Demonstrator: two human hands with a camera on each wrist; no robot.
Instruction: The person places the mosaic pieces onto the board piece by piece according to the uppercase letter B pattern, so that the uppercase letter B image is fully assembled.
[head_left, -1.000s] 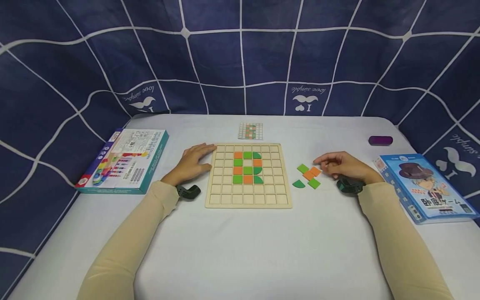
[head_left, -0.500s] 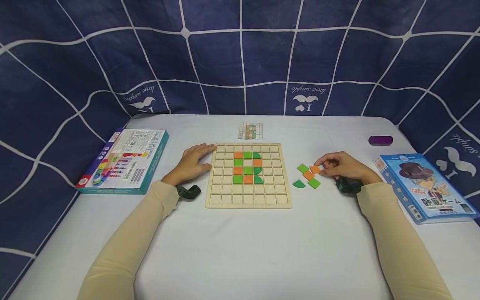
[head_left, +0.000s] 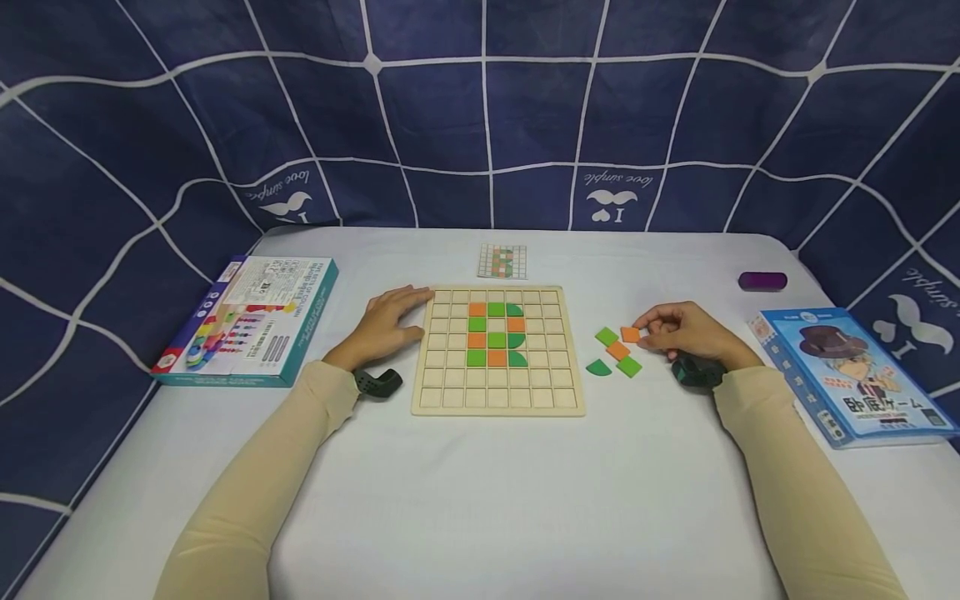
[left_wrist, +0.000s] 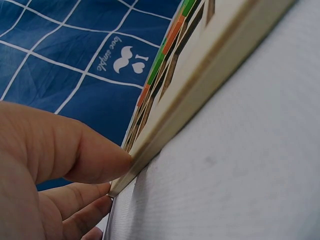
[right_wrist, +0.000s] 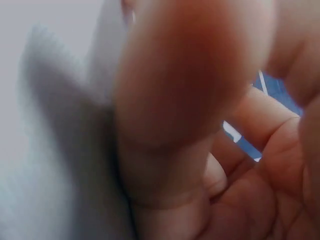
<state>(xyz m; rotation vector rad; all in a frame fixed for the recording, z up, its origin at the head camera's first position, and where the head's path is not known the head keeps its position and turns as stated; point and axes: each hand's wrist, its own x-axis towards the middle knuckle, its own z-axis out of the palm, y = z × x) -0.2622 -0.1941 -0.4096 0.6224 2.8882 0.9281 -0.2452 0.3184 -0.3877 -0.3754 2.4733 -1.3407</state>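
A light wooden grid board [head_left: 465, 400] lies mid-table, with orange, light green and dark green tiles set in its middle cells. My left hand [head_left: 386, 327] rests at its left edge, fingers spread; in the left wrist view the thumb [left_wrist: 100, 155] touches the board's side. My right hand [head_left: 682, 331] pinches an orange square tile [head_left: 630, 334] between thumb and index finger at the right. Beside it lie another orange square [head_left: 618, 351], two light green squares [head_left: 606, 336] and a dark green quarter-round tile [head_left: 598, 367]. Fingers fill the right wrist view and hide the tile there.
A small pattern card [head_left: 502, 262] lies behind the board. At the left stands a teal-edged game box [head_left: 247, 321], at the right a blue box [head_left: 855, 371]. A purple cylinder-like object [head_left: 762, 282] lies at the back right. A blue checked cloth [head_left: 540, 108] hangs behind the table.
The right hand's fingers have closed on the orange square tile and drawn it slightly right, apart from the other loose tiles. My left hand stays at the board's edge.
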